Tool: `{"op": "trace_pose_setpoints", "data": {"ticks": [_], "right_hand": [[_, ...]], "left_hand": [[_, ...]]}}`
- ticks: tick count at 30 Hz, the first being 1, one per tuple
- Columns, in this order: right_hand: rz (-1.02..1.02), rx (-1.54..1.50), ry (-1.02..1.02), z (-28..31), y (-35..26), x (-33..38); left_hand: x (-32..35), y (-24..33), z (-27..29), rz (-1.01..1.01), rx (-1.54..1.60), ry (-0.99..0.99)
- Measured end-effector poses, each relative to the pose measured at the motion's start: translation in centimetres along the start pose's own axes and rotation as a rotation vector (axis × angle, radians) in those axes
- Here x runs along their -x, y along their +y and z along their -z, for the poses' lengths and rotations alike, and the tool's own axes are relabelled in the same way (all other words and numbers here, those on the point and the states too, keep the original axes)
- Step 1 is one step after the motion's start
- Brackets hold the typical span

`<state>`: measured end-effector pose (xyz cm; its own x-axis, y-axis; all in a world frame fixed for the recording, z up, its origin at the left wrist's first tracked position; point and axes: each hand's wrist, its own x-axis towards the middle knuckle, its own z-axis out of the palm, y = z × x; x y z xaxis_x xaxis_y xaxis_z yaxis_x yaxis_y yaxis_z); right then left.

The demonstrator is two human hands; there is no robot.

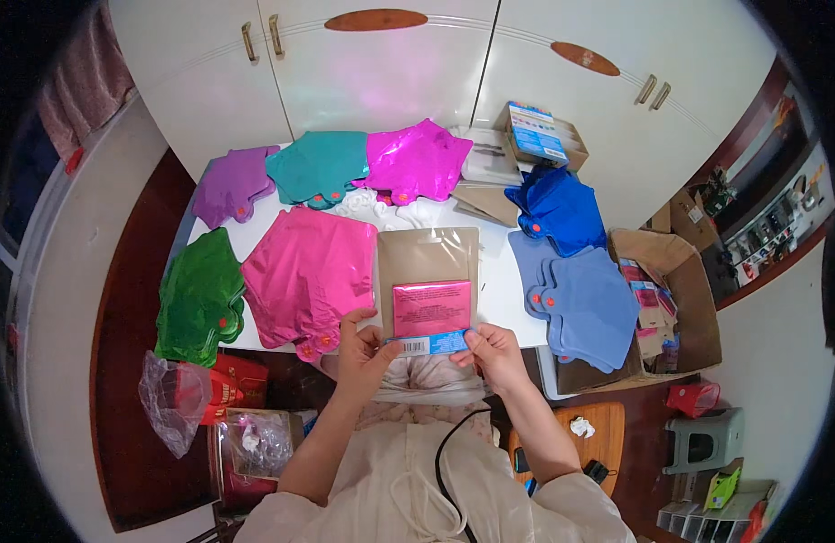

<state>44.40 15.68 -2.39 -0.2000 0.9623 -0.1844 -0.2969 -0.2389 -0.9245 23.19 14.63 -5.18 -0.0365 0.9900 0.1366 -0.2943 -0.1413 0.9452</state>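
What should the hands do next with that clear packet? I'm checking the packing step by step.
Probably press the blue card strip down over the clear packet. The left hand and right hand pinch the strip's two ends at the near edge, and the folded pink balloon already sits inside, over the brown backing.

White surface (494,271) carries flat foil balloons in stacks: green (200,299) at near left, purple (232,185) at far left, teal (318,167) and magenta (417,163) along the far edge, pink (309,271) near centre, dark blue (558,208) and pale blue (585,303) at right. Cardboard backing sheets (485,204) lie far centre-right.
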Motion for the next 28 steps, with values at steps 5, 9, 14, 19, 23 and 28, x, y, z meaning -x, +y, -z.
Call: {"op": "trace_pose_setpoints", "data": {"ticks": [5, 9, 14, 19, 23, 28], "right_hand": [[0.041, 0.046, -0.045, 2.5, -0.1, 0.9], [0.240, -0.277, 0.347, 5.7, -3.7, 2.1], [0.727, -0.552, 0.718, 16.5, -9.4, 2.3], [0.501, -0.704, 0.505, 24.2, -8.9, 1.5], [0.318, -0.467, 0.438, 16.6, -6.3, -0.8], [0.066, 0.094, 0.207, 6.8, -3.0, -3.9]], "left_hand": [[-0.1, 0.3, -0.1, 0.019, -0.081, -0.078], [-0.1, 0.9, -0.5, 0.057, -0.041, -0.109], [0.6, 0.4, 0.5, 0.007, -0.236, -0.172], [1.6, 1.5, 2.3, -0.069, -0.453, -0.298], [4.3, 1.5, 4.8, 0.189, -0.306, -0.402], [7.5, 0.1, 10.7, 0.255, -0.485, -0.499]]}}
